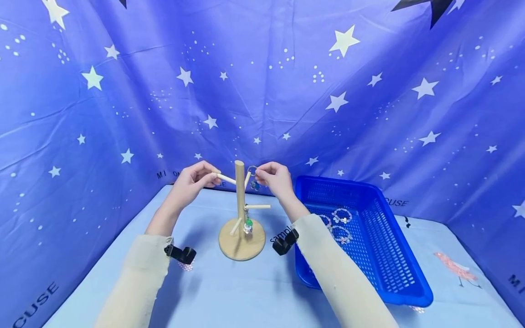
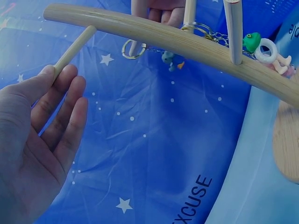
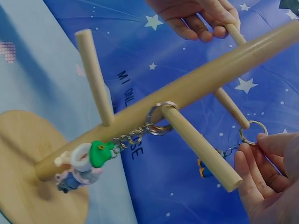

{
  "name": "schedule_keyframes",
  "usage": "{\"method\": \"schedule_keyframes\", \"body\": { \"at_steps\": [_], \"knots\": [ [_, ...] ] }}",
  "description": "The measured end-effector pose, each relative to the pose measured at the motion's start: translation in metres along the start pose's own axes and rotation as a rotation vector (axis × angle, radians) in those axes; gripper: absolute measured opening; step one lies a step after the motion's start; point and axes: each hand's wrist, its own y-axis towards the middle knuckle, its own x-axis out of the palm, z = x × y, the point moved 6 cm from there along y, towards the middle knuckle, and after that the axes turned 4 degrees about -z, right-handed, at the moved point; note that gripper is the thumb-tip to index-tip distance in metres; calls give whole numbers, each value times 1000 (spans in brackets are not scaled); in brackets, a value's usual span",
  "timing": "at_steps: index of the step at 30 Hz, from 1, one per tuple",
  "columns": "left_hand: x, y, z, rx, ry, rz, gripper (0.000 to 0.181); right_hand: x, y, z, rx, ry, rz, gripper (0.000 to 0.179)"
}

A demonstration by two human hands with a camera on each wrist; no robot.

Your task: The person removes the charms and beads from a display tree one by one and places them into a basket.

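A wooden stand (image 1: 240, 191) with a round base and several pegs stands upright on the table. My left hand (image 1: 190, 182) pinches the end of its upper left peg (image 2: 74, 50) between thumb and fingers. With thumb and fingertips, my right hand (image 1: 279, 180) pinches the metal ring of a keychain (image 3: 265, 125); a small blue charm (image 2: 170, 60) dangles from it on a chain. That ring overlaps the tip of the upper rear peg (image 3: 233, 108) in the right wrist view. Lower down, a second keychain with a green-headed figure (image 3: 101, 154) hangs from another peg (image 3: 201, 147) close to the post.
To the right is a blue perforated basket (image 1: 387, 237), with several beaded bracelets (image 1: 342, 233) inside; my right forearm passes over its near left side. A purple-blue star-printed cloth (image 1: 262, 91) hangs behind and beside the table (image 1: 217, 291), which has a light blue cover.
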Motion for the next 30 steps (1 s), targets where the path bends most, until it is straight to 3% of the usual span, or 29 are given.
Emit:
{"method": "schedule_keyframes", "body": {
  "at_steps": [5, 13, 23, 30],
  "knots": [
    [3, 0, -1, 8, -5, -8, 20, -8, 2, 0, 9, -4, 19, 12],
    [4, 4, 0, 5, 4, -18, 22, -35, -11, -2, -1, -23, 37, 13],
    [0, 0, 1, 21, -10, -10, 22, -78, -35, -1, -28, 12, -14, 20],
    [0, 1, 1, 42, -31, -4, 21, -115, -46, 9, -10, -31, -66, 23]
  ]
}}
